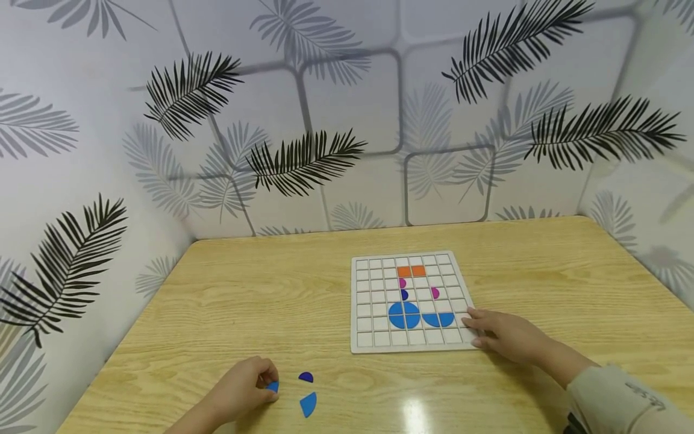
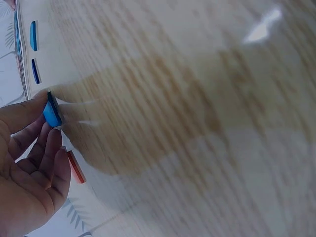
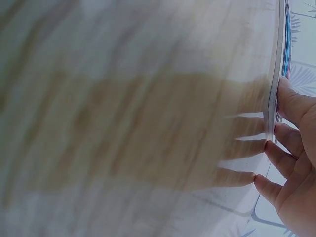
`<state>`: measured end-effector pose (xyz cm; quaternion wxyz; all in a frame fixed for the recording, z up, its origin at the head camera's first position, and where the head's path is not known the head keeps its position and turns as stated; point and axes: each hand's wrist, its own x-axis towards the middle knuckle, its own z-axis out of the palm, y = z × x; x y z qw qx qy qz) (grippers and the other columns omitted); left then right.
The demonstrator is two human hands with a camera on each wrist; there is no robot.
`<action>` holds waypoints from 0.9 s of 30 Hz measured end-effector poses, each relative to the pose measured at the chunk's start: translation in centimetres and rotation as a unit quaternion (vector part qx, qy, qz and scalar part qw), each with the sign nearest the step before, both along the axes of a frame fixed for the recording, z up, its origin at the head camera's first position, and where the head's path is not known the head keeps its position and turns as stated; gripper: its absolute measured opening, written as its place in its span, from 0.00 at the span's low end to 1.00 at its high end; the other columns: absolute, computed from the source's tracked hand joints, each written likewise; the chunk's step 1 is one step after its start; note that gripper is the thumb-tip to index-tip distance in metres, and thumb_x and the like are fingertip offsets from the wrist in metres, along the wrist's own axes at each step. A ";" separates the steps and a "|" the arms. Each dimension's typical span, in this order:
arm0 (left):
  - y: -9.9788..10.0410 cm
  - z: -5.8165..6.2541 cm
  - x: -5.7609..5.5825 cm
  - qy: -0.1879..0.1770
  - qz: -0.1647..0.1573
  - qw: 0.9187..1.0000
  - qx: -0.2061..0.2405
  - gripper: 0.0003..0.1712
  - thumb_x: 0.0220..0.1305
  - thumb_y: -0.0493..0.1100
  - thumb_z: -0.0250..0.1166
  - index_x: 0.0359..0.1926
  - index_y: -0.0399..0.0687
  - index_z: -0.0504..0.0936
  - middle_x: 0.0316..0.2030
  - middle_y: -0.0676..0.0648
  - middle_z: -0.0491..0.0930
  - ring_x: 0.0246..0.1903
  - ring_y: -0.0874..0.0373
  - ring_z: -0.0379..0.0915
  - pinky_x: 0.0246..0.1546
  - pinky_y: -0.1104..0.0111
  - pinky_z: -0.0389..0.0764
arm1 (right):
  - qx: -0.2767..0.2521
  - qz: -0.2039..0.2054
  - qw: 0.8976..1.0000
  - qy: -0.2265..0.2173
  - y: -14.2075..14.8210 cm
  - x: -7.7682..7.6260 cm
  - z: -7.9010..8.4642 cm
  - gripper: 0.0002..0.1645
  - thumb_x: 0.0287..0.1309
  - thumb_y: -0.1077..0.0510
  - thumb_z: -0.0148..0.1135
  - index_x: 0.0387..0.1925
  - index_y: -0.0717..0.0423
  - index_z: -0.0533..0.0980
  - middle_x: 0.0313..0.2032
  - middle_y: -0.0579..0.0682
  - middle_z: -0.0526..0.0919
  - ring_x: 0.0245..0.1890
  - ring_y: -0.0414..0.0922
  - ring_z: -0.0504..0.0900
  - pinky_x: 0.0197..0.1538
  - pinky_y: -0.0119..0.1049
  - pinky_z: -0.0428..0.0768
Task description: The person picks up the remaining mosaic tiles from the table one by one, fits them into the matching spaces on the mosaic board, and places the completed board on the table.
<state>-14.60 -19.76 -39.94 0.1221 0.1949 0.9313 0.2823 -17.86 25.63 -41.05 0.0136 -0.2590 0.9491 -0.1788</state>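
My left hand [image 1: 244, 389] pinches a blue piece [image 2: 52, 112] between thumb and fingers, low over the table; the fingers cover part of its outline. Just right of that hand lie a dark blue half-circle [image 1: 306, 377] and a blue quarter-circle [image 1: 308, 404]. Beyond the left fingers, the left wrist view shows an orange-red piece [image 2: 76, 168] on the table. A white grid board [image 1: 368, 349] bears orange squares [image 1: 404, 272], magenta half-circles [image 1: 435, 293], a dark blue half-circle and blue quarter-circles [image 1: 397, 309]. My right hand [image 1: 506, 334] rests its fingertips on the board's right edge.
The light wooden table [image 1: 260, 289] runs back to a wall [image 1: 358, 108] with a printed leaf pattern. Its rear edge lies behind the board. A bright light reflection shows on the table surface near the front.
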 end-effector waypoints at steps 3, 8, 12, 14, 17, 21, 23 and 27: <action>0.1 0.0 -0.1 -0.001 0.001 1.000 -0.006 0.10 0.43 0.38 0.68 0.26 0.46 0.74 0.24 0.53 0.69 0.25 0.60 0.64 0.25 0.71 0.67 | -0.001 0.003 1.000 0.001 0.0 0.0 -0.1 0.26 0.51 0.50 0.56 0.49 0.62 0.71 0.53 0.61 0.67 0.52 0.60 0.65 0.50 0.52 0.62; 0.2 0.0 -0.1 -0.007 0.005 1.000 0.005 0.10 0.43 0.38 0.68 0.26 0.47 0.73 0.23 0.54 0.69 0.24 0.61 0.63 0.23 0.72 0.66 | 0.000 0.006 1.000 0.009 0.1 0.0 -0.2 0.26 0.51 0.50 0.56 0.49 0.62 0.72 0.53 0.61 0.67 0.51 0.60 0.65 0.50 0.52 0.63; 0.1 0.1 -0.1 -0.007 0.003 1.000 0.021 0.10 0.43 0.38 0.68 0.25 0.47 0.73 0.23 0.54 0.69 0.23 0.62 0.62 0.22 0.72 0.65 | 0.002 0.008 1.000 0.014 0.1 0.0 -0.2 0.26 0.51 0.50 0.57 0.49 0.62 0.72 0.53 0.61 0.68 0.51 0.60 0.66 0.50 0.52 0.63; 0.0 0.2 -0.1 -0.009 -0.001 1.000 0.029 0.10 0.43 0.38 0.67 0.25 0.47 0.73 0.22 0.54 0.69 0.22 0.63 0.62 0.22 0.73 0.65 | 0.004 0.008 1.000 0.016 0.1 -0.1 -0.2 0.26 0.51 0.50 0.57 0.49 0.62 0.72 0.53 0.61 0.68 0.51 0.60 0.66 0.50 0.52 0.63; -0.1 0.4 -0.2 -0.014 -0.008 0.999 0.037 0.08 0.45 0.36 0.66 0.25 0.46 0.74 0.23 0.54 0.69 0.23 0.62 0.63 0.23 0.72 0.65 | 0.005 0.006 1.000 0.017 0.0 -0.1 -0.2 0.26 0.51 0.50 0.57 0.49 0.62 0.72 0.53 0.61 0.68 0.51 0.59 0.66 0.50 0.52 0.63; -0.1 0.7 -0.3 -0.021 -0.008 0.999 0.042 0.06 0.47 0.35 0.64 0.26 0.46 0.74 0.24 0.54 0.70 0.24 0.61 0.64 0.23 0.72 0.66 | 0.004 0.005 1.000 0.015 0.0 -0.1 -0.2 0.26 0.51 0.50 0.57 0.49 0.62 0.72 0.53 0.61 0.68 0.51 0.60 0.66 0.50 0.52 0.63; 0.1 0.9 -0.4 -0.025 -0.005 0.998 0.049 0.06 0.48 0.35 0.64 0.26 0.46 0.74 0.24 0.54 0.70 0.25 0.60 0.64 0.24 0.71 0.66 | 0.003 0.006 1.000 0.014 0.0 -0.1 -0.2 0.25 0.51 0.51 0.57 0.49 0.62 0.72 0.52 0.61 0.68 0.51 0.59 0.66 0.50 0.52 0.63; 0.6 1.2 -0.8 -0.041 0.006 0.996 0.081 0.05 0.49 0.37 0.64 0.28 0.44 0.74 0.24 0.53 0.70 0.26 0.58 0.65 0.24 0.71 0.68 | 0.001 0.004 1.000 0.011 0.1 -0.1 -0.1 0.26 0.51 0.50 0.57 0.49 0.62 0.72 0.53 0.61 0.68 0.51 0.59 0.66 0.50 0.52 0.63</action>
